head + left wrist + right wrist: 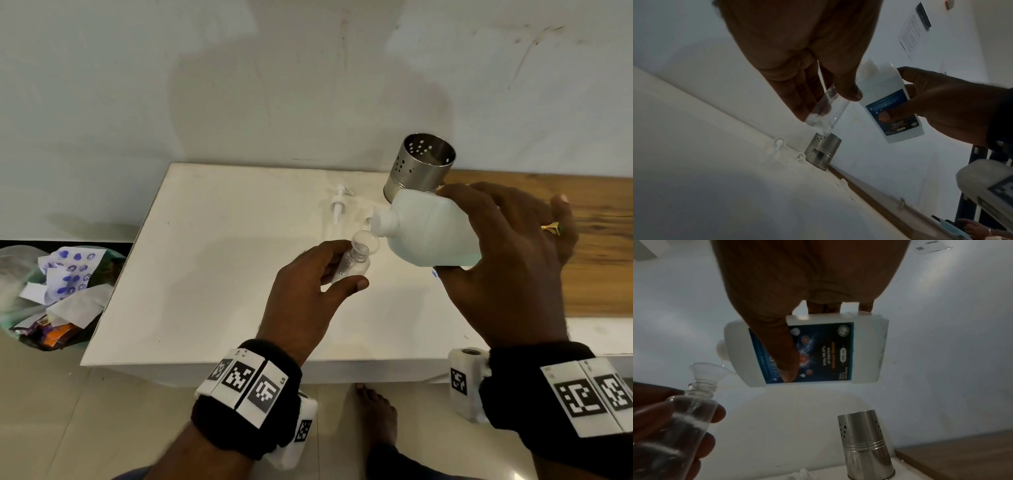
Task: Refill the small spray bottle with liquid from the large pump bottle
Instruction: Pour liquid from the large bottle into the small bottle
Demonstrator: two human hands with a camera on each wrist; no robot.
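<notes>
My left hand [320, 274] grips the small clear bottle [352, 265] above the white table, a clear funnel [365, 241] seated in its neck. The same small bottle [688, 417] and funnel [710, 371] show at lower left in the right wrist view, some liquid inside. My right hand [503, 260] holds the large white bottle [430, 229] tipped on its side, its open neck [385, 222] just above the funnel rim. The large bottle's blue label [805, 352] faces the right wrist camera. From the left wrist, the small bottle [826, 110] and large bottle [890, 104] appear side by side.
A white pump head [339, 205] lies on the white table [212, 274] behind the hands. A perforated steel cup [419, 168] stands near the wall. A wooden surface [599, 246] lies to the right. A bin of crumpled paper [58, 294] sits on the floor at left.
</notes>
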